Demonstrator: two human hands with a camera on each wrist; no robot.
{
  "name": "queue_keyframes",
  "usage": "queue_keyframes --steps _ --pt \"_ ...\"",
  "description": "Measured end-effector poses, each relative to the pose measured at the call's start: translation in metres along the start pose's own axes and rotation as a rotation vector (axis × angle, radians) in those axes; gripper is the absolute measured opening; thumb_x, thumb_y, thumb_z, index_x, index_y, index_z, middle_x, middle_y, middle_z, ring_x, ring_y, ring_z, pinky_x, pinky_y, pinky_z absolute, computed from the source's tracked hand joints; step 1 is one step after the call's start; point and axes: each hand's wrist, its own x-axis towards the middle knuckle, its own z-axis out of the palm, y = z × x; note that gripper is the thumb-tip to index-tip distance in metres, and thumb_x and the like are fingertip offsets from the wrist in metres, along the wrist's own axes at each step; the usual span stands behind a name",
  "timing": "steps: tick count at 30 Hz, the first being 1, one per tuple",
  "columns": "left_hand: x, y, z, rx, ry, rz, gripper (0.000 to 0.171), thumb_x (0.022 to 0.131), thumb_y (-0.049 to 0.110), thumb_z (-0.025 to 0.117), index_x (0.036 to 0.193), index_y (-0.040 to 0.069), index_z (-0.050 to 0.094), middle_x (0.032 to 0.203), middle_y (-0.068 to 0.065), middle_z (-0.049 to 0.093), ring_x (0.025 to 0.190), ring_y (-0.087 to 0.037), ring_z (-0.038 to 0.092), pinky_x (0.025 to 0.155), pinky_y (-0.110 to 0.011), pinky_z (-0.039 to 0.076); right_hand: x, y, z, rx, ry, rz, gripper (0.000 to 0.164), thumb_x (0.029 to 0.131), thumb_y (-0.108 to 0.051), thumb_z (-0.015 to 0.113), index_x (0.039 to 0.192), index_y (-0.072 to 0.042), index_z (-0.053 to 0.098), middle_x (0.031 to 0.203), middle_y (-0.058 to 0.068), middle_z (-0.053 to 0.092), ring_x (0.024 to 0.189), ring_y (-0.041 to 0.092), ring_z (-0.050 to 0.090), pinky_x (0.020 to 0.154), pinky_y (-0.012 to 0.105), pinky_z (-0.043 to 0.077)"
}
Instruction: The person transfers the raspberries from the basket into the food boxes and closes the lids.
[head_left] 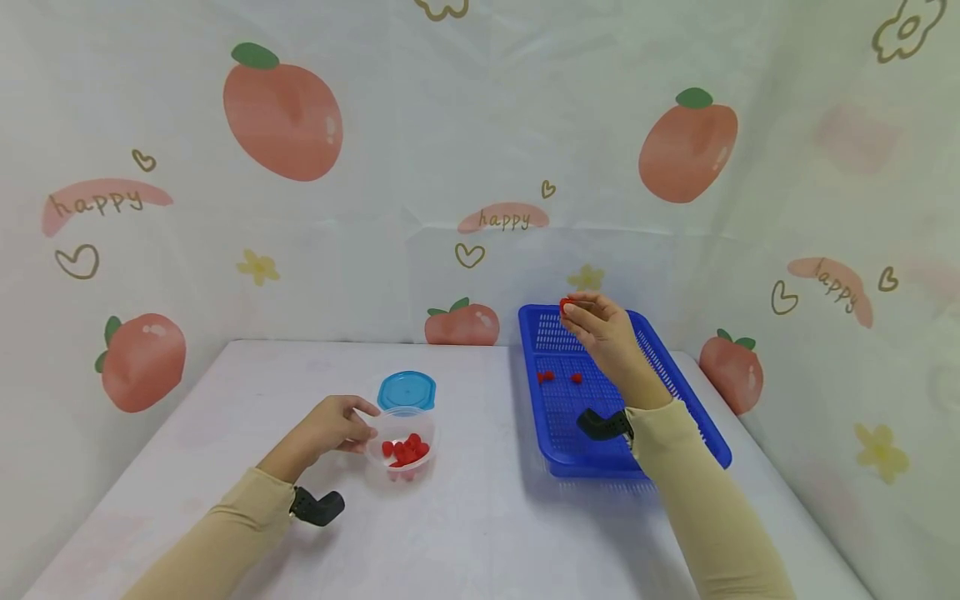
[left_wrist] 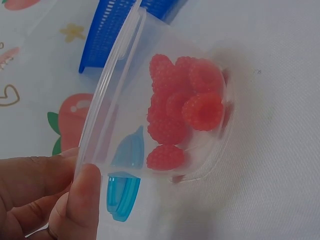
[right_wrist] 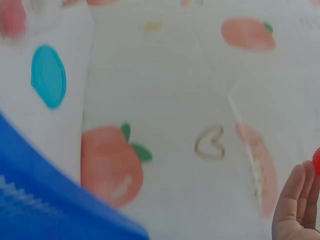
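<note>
A clear plastic tub (head_left: 384, 425) holding several red raspberries (left_wrist: 167, 105) stands on the table. My left hand (head_left: 337, 427) pinches its rim between thumb and fingers from the left side. Over the far part of a blue plastic basket (head_left: 551, 454), my right hand (head_left: 603, 333) is raised and pinches one raspberry (head_left: 565, 307) at its fingertips. In the right wrist view that hand (right_wrist: 300, 205) shows only at the lower right edge. A few more raspberries (head_left: 577, 378) lie on the basket's floor, partly blocked from sight by my right arm.
Just behind the tub lies a round blue lid (head_left: 407, 390) on the white table (head_left: 480, 517). The basket fills the table's right side. A fruit-printed cloth (head_left: 420, 150) hangs close behind the table and along its sides.
</note>
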Motion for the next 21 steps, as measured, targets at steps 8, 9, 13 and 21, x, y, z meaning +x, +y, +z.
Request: queue_keyframes --steps 8,9,13,21 --pt "0.0 -0.001 -0.001 -0.009 -0.002 0.001 0.039 0.086 0.009 0.071 0.121 -0.002 0.058 0.083 -0.014 0.064 0.062 -0.017 0.061 0.064 -0.027 0.058 -0.016 0.009 0.041 0.025 -0.066 -0.022 0.018 0.095 -0.001 0.057 0.097 -0.016 0.064 0.098 0.0 0.061 0.094 0.014 0.062 0.088 0.023 0.055" --pt "0.0 -0.001 -0.001 -0.011 -0.003 0.0 0.038 0.086 0.009 0.071 0.121 -0.002 0.058 0.084 -0.014 0.064 0.062 -0.017 0.061 0.064 -0.027 0.058 -0.019 0.012 0.046 0.017 -0.077 -0.02 0.018 0.095 0.0 0.056 0.097 -0.016 0.065 0.098 0.0 0.061 0.094 0.014 0.062 0.088 0.023 0.054" --pt "0.0 -0.002 -0.001 -0.012 -0.004 0.003 0.039 0.086 0.009 0.071 0.121 -0.002 0.058 0.084 -0.013 0.065 0.063 -0.018 0.062 0.064 -0.027 0.058 -0.027 0.026 0.064 -0.018 -0.125 -0.014 0.019 0.094 0.001 0.056 0.098 -0.015 0.064 0.1 0.001 0.06 0.093 0.014 0.062 0.089 0.024 0.054" --pt "0.002 -0.003 0.0 -0.005 0.0 0.007 0.039 0.085 0.01 0.072 0.12 -0.001 0.059 0.082 -0.01 0.063 0.063 -0.018 0.062 0.064 -0.027 0.058 -0.043 0.059 0.097 -0.144 -0.186 0.028 0.017 0.093 -0.001 0.06 0.11 -0.002 0.059 0.102 0.003 0.059 0.093 0.013 0.064 0.091 0.025 0.054"
